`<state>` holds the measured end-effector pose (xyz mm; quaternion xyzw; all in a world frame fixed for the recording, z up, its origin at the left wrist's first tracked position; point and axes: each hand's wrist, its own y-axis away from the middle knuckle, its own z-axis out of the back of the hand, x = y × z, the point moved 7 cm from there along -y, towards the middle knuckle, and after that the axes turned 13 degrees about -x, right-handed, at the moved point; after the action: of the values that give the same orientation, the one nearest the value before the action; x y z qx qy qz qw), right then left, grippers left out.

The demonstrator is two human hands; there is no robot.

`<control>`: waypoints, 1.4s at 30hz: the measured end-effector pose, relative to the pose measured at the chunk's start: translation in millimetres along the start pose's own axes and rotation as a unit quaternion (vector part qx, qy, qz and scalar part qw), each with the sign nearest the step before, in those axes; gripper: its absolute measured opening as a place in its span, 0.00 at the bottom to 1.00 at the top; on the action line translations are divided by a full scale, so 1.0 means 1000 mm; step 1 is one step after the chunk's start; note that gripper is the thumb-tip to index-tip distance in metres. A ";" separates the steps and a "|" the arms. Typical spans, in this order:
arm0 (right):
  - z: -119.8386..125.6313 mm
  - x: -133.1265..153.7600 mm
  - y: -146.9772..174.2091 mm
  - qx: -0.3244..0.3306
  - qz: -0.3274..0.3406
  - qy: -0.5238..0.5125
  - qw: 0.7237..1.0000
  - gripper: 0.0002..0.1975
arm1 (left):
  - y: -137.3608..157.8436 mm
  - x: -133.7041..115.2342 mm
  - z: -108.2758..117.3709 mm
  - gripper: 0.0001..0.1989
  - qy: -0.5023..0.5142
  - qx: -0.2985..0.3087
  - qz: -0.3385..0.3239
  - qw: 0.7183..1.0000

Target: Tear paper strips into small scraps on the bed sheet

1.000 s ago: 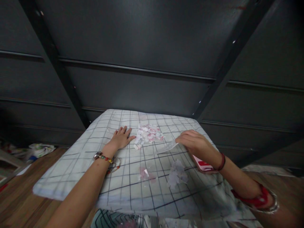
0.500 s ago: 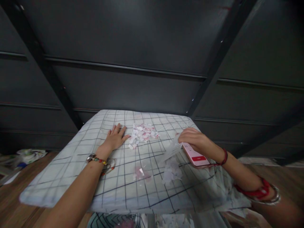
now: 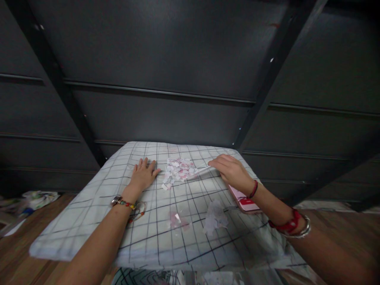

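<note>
The pale sheet (image 3: 200, 173) is over the middle of the checked surface (image 3: 97, 221), nearer its far edge than its near one. Seen almost edge-on, it looks like a narrow strip, its long axis running mostly across the surface, roughly in line with the far edge but slanting a little. From the person's fingers the free end points toward the left edge and slightly toward the near edge, reaching the near right side of the scrap pile (image 3: 179, 169); whether it touches the scraps cannot be told. The right hand (image 3: 230, 171), near the right edge, grips the sheet's other end with its fingertips closed together. Beneath that hand and wrist lies a pink phone (image 3: 247, 202), its near end showing, its length slanting from the far edge toward the near right corner.

The left hand (image 3: 143, 175) is open, palm down, fingers spread toward the far edge and thumb toward the pile, just beside it but apart. A beaded bracelet (image 3: 126, 203) circles the left wrist. Closer to the near edge are a few pink pieces (image 3: 179, 220) and, to their right, a whitish clump (image 3: 215, 217). A dark panelled wall (image 3: 166, 118) stands behind the far edge.
</note>
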<state>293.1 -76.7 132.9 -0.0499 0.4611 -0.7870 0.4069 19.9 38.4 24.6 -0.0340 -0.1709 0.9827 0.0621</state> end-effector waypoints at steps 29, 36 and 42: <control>0.004 0.024 0.001 0.055 0.029 0.049 0.997 0.13 | -0.006 -0.006 0.003 0.23 0.038 -0.054 -0.057 0.996; -0.007 0.018 -0.006 0.020 0.009 0.071 0.997 0.15 | -0.004 -0.007 0.004 0.23 0.018 -0.055 -0.062 0.996; -0.009 0.027 0.000 0.051 0.024 0.055 0.997 0.14 | -0.004 -0.005 0.001 0.24 0.007 -0.042 -0.057 0.997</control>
<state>270.9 -89.1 119.6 0.0252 0.4428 -0.8012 0.4018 25.8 41.3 26.8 -0.0340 -0.2131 0.9693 0.1181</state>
